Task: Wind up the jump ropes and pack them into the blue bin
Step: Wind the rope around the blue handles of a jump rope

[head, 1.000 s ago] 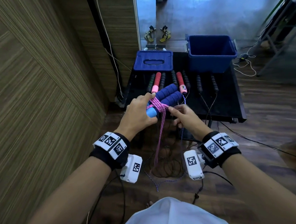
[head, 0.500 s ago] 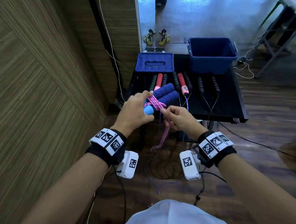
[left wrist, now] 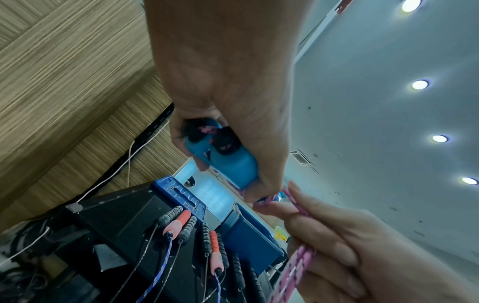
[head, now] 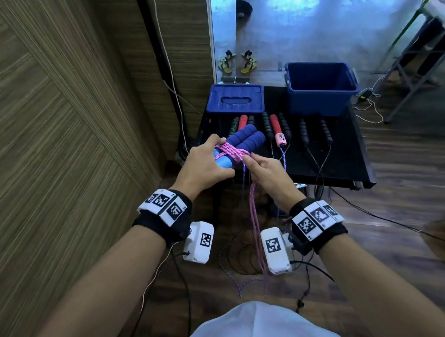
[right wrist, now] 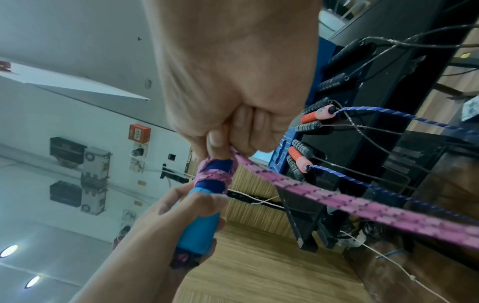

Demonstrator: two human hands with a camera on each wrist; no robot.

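My left hand (head: 206, 164) grips the two blue foam handles (head: 246, 140) of a jump rope, held side by side above the front of the black table (head: 350, 156). Pink rope (head: 232, 151) is wound several times round the handles. My right hand (head: 265, 171) pinches the loose pink strands (right wrist: 362, 205) just beside the wraps; the rest hangs down toward the floor (head: 257, 233). The open blue bin (head: 319, 88) stands at the table's back right. In the left wrist view the handles' light-blue ends (left wrist: 225, 160) sit in my palm.
A blue lid (head: 236, 99) lies at the table's back left. Several more jump ropes with black and red-pink handles (head: 277, 127) lie in a row on the table, cords trailing over its front edge onto the wooden floor. A wood-panel wall runs along the left.
The right hand carried the pink rope round the handles and now pinches it close beside the wraps. More loops sit on the handles. The left hand kept its grip.
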